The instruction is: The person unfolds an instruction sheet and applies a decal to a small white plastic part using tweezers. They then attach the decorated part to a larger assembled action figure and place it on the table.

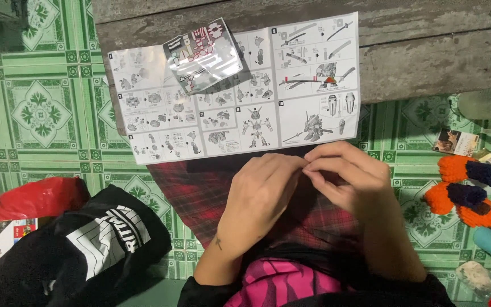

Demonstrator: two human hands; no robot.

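Head view, looking straight down at the lap. Left hand (262,193) and right hand (345,176) are brought together over a red-and-black plaid cloth (200,193) that covers the lap; fingertips of both meet at one spot, thumbs and forefingers pinched in. Fingers of both hands are curled closed around that spot, but whatever sits between them is hidden or too small to make out, so what they grip cannot be told. A small dark mark shows on the left wrist. Just above the hands, a white folded paper instruction sheet with grey step-by-step drawings of a robot model (240,108) lies flat, its upper part on a weathered grey wooden board (427,51) and its lower edge reaching the plaid cloth, near the knuckles but apart from them. On the sheet's upper left rests a crumpled silvery clear plastic bag with small red and grey parts printed or packed inside (203,54). Surroundings: green patterned floor tiles (41,108); a black fabric bag with a white printed panel (80,250) at lower left, beside a red plastic bag (24,199); orange-and-navy knitted gloves (467,193) at right, well apart from the hands. A pink-and-black patterned garment (279,284) shows at the bottom edge.
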